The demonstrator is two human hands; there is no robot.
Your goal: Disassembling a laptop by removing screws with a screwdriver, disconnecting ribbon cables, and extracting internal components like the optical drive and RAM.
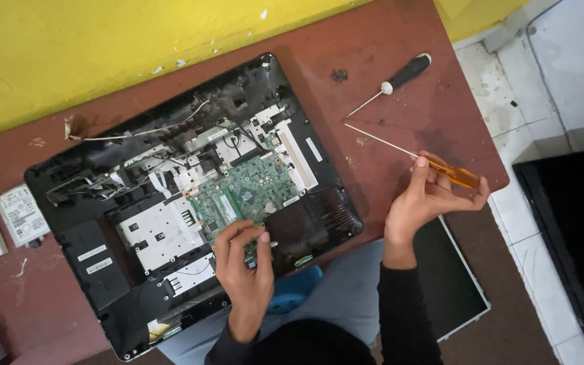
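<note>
An opened laptop base (89,250) lies on a reddish-brown table (386,61), its green circuit board (245,189) exposed in the middle. My left hand (245,270) rests on the near edge of that board, fingertips pinching something small there; I cannot tell what. My right hand (427,199) is to the right of the laptop and holds a long thin screwdriver with an amber handle (457,174), its shaft pointing up-left over the table.
A second screwdriver with a black handle (400,76) lies at the table's far right. A hard drive (21,215) sits left of the laptop. A flat dark panel (451,284) rests beside my knee. Yellow wall behind, white floor tiles to the right.
</note>
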